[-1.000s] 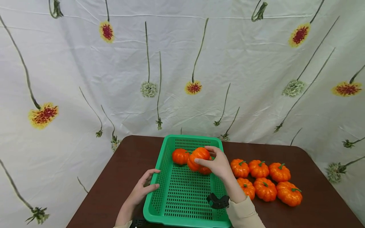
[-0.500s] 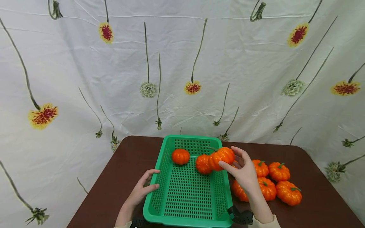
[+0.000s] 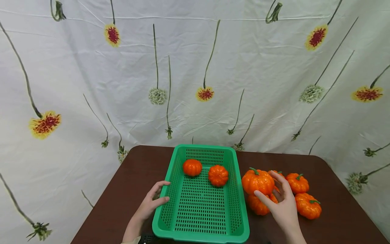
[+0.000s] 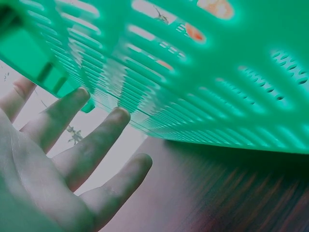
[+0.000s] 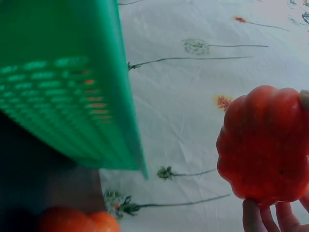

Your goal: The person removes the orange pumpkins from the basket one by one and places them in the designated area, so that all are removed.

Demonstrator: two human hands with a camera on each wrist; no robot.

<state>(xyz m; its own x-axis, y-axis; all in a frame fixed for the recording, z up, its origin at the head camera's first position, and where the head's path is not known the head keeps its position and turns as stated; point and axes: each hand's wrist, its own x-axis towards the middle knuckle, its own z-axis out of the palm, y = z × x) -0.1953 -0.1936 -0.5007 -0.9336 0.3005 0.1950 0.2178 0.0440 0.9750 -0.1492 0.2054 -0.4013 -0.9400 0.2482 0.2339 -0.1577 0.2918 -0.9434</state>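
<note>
My right hand [image 3: 283, 206] holds a small glossy orange pumpkin [image 3: 258, 182] with a green stem, just right of the green basket [image 3: 201, 236]. It overlaps other pumpkins in the head view. The right wrist view shows the pumpkin's ribbed underside [image 5: 263, 150], with fingertips [image 5: 253, 215] along one edge and the thumb at another. Inside the basket, one pumpkin [image 3: 192, 167] lies at the back left and another [image 3: 218, 176] toward the back right. My left hand [image 3: 149, 203] is at the basket's left side, fingers spread and loose, fingertips close to the slotted wall [image 4: 193, 111].
Several more pumpkins sit on the dark brown table [image 3: 112, 200] right of the basket, including one pumpkin [image 3: 297, 183] at the back and another [image 3: 308, 206] nearer. My right hand partly hides this group. A white flower-print cloth [image 3: 182, 118] hangs behind the table.
My right hand has carried the pumpkin out of the basket, over its right rim, to the table side. The two pumpkins left inside show fully now. My left hand has stayed put.
</note>
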